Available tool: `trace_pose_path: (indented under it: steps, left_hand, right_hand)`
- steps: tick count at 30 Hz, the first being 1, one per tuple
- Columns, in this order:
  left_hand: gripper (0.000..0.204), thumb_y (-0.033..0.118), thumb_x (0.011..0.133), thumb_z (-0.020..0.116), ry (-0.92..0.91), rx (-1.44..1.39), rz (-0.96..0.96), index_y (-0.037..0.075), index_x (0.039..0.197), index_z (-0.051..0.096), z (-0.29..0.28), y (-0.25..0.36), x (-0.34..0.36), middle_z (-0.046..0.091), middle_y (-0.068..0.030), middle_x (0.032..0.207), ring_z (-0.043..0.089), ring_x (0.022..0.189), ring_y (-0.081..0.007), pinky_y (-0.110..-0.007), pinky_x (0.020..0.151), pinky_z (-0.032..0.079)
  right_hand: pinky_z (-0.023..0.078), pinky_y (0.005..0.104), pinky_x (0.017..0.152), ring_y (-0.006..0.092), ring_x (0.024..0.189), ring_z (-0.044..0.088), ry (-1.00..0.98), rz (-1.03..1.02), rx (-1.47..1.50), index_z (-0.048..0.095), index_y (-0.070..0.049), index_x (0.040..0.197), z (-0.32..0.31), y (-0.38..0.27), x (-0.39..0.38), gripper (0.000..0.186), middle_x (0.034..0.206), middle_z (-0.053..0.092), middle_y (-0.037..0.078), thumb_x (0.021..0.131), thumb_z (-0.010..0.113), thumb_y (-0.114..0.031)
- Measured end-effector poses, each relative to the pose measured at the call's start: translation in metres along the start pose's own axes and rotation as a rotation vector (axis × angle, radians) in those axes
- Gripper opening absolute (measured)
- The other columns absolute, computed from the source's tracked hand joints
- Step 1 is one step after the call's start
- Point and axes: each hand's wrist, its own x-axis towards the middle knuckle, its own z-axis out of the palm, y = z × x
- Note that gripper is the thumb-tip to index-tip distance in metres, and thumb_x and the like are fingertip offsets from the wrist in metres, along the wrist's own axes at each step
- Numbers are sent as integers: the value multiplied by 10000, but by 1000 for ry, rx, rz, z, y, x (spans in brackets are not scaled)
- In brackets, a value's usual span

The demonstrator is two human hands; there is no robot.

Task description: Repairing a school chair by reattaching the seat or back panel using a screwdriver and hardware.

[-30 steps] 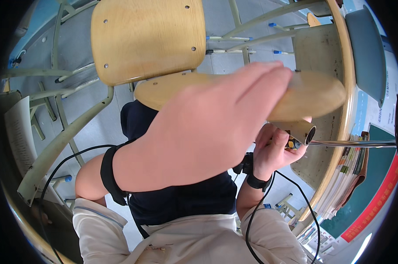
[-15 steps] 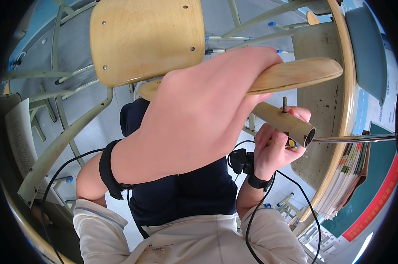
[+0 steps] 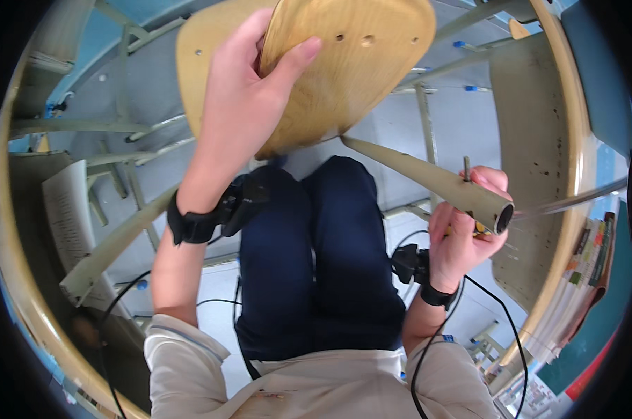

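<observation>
My left hand grips the edge of a curved, light wooden chair board, thumb on its near face, which shows several small holes. The board is held up and tilted, in front of a wooden chair seat. My right hand is closed around the open end of a beige metal chair tube. A bolt sticks up from this tube. Under the tube end, a small yellow-and-black piece shows between the fingers, mostly hidden. A shiny metal rod runs rightward from behind the tube end.
A second chair tube slants at the left, beside a paper sheet. Wood-edged desks curve along both sides. Books lie at the right. Black cables hang from both wrists. More chair legs stand beyond.
My left hand has drawn the wooden board up and left, away from the bolt, and turned its holed face into view. The right hand stays at the tube end.
</observation>
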Motion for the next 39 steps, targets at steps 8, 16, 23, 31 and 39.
trace_pose_path:
  steps: [8,16,23,31,39]
  left_hand:
    - [254,83,857,595,165,-117,-77,-49,1065,535,-29,-28,-1,612,-58,942,550,832,-76,-214,746,437]
    - [259,94,871,583,343,-105,50,-56,1074,525,-19,5,1,613,-72,971,559,852,-81,-221,757,442]
    - [298,99,870,590,367,-56,293,-59,1105,497,-16,28,1,598,-65,963,553,851,-86,-213,759,438]
    - [255,110,841,626,340,82,292,-20,1042,539,-11,4,-1,582,-35,765,488,641,-72,-202,575,416]
    - [271,126,827,638,219,60,216,-18,1035,542,-12,6,0,617,-69,769,547,660,-100,-229,591,443]
  right_hand:
    - [404,194,466,58,328,371,-133,-68,-99,512,55,1031,-13,7,-3,263,1027,460,182,814,583,-74]
    - [330,180,357,62,323,376,-92,-62,-92,507,69,1034,-11,11,-6,246,1043,454,200,815,554,-33]
    - [319,158,390,62,413,417,-118,-111,30,524,56,1003,-16,14,10,204,1042,468,205,852,522,-80]
    - [229,160,347,-27,390,303,-176,197,-123,569,-20,1142,18,-7,105,290,892,632,-11,876,563,-135]
    - [234,174,310,1,342,324,-384,264,33,538,-19,1145,50,30,134,324,660,567,-7,852,603,-141]
